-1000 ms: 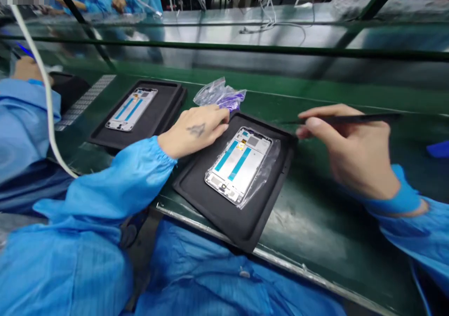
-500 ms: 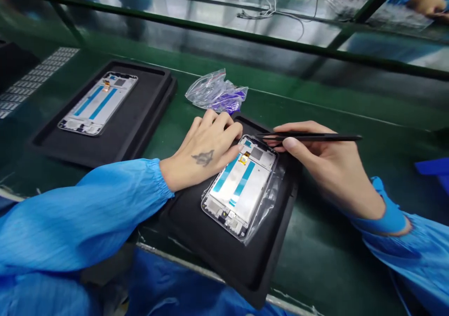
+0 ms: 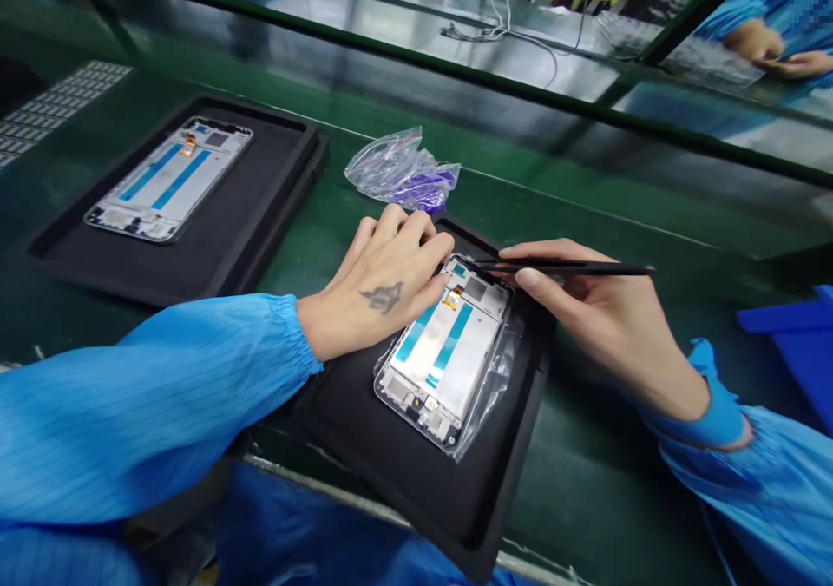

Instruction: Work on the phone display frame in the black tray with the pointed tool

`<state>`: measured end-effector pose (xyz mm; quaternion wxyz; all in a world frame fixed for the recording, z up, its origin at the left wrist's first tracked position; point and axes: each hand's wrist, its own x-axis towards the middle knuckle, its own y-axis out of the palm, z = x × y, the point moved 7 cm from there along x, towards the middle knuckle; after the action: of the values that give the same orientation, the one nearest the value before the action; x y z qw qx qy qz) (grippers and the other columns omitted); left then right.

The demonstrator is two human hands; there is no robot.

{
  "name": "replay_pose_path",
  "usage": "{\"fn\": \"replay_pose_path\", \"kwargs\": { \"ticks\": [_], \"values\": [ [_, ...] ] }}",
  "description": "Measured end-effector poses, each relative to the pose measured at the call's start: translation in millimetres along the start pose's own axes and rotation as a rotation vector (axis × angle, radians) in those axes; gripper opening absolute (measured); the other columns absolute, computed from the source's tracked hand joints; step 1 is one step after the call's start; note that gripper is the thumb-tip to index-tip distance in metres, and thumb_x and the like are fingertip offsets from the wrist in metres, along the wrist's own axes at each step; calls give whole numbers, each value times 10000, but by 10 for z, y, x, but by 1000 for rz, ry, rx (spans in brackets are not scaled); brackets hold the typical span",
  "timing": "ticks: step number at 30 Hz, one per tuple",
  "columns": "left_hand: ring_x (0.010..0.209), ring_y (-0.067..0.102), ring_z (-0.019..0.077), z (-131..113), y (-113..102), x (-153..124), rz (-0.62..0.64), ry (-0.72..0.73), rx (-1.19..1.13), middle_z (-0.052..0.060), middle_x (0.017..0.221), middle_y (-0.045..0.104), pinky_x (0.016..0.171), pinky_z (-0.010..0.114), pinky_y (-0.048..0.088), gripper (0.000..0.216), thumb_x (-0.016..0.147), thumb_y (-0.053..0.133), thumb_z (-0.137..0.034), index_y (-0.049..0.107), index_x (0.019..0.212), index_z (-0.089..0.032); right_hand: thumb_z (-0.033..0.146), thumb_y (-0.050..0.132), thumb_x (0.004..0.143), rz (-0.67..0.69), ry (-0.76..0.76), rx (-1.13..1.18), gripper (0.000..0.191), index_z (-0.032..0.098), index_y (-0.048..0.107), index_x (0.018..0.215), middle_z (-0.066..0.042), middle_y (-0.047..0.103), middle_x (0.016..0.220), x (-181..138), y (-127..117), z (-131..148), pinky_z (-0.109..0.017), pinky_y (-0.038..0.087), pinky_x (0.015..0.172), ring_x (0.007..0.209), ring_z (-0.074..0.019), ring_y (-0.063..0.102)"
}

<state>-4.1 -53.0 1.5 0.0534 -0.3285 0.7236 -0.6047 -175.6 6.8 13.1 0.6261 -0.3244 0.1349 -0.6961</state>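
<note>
Right hand pinching tweezers

I count two black trays: near tray, far tray. Two phone frames, one per tray: near frame, far frame. One plastic bag on tabletop. One pair of tweezers. My two hands: left hand, right hand. Two more hands, co-worker's, top right.
</note>
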Motion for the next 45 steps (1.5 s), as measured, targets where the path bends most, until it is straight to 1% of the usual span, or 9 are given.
{"fn": "replay_pose_path", "kwargs": {
  "ticks": [5, 9, 14, 18, 21, 25, 32, 37, 45],
  "values": [
    [1055, 462, 295, -3, 0, 7, 4, 2, -9, 105, 1134, 555, 851, 433, 403, 136, 1020, 519, -284, 588, 1038, -169, 376, 699, 981, -22, 0, -43, 149, 301, 732, 1106, -6, 695, 1052, -23, 19, 30, -336, 569, 775, 916, -235, 671],
    [1054, 460, 296, -3, -3, 12, -1, 0, -7, 107, 1132, 555, 853, 432, 403, 125, 1016, 519, -269, 586, 1037, -165, 347, 668, 997, -41, -12, -105, 156, 280, 715, 1131, -8, 689, 1083, -59, 47, 89, -346, 563, 814, 951, -238, 662],
    [1052, 462, 294, -6, -7, 6, -8, 2, -4, 108, 1133, 559, 852, 428, 404, 132, 1020, 512, -273, 587, 1039, -167, 383, 669, 996, -65, -3, -129, 163, 278, 715, 1112, -11, 691, 1055, -66, 31, 96, -355, 568, 774, 902, -243, 667],
    [1057, 464, 297, -3, 4, -1, -2, 7, -8, 110, 1138, 562, 850, 432, 408, 138, 1023, 509, -281, 588, 1040, -169, 464, 697, 972, -73, 29, -123, 211, 285, 728, 1079, -23, 694, 1030, -56, 5, 87, -381, 580, 756, 873, -264, 670],
    [1059, 464, 300, 3, 13, 1, -2, 8, -17, 111, 1142, 562, 853, 434, 408, 145, 1021, 515, -290, 592, 1054, -172, 473, 724, 949, -105, 62, -67, 229, 271, 732, 1055, -36, 693, 1029, -58, -16, 75, -394, 602, 773, 884, -274, 675],
    [1057, 465, 296, 9, 19, 6, 1, 2, -19, 107, 1139, 560, 850, 427, 408, 145, 1020, 518, -292, 595, 1043, -171, 390, 744, 937, -158, 99, 58, 174, 250, 736, 1039, -36, 694, 1036, -66, -44, 32, -368, 629, 787, 839, -248, 693],
    [1049, 466, 291, 9, 16, 7, 4, 5, -23, 103, 1123, 560, 848, 419, 409, 145, 1022, 512, -294, 587, 1025, -171, 413, 733, 951, -126, 47, -39, 187, 255, 741, 1051, -32, 692, 1012, -64, -28, 60, -358, 568, 747, 851, -246, 678],
    [1045, 466, 292, 6, 17, 4, 0, 7, -17, 107, 1128, 561, 849, 421, 413, 144, 1022, 506, -289, 585, 1023, -170, 488, 724, 961, -97, 38, -63, 230, 287, 736, 1070, -33, 688, 1037, -75, 13, 75, -375, 581, 758, 905, -267, 663],
    [1056, 462, 299, 7, 18, 10, 2, 7, -30, 109, 1123, 557, 851, 430, 416, 148, 1022, 503, -292, 585, 1020, -169, 416, 686, 991, -87, -4, -122, 163, 304, 724, 1103, -13, 682, 1061, -79, 39, 95, -377, 558, 792, 948, -264, 642]
  ]
}}
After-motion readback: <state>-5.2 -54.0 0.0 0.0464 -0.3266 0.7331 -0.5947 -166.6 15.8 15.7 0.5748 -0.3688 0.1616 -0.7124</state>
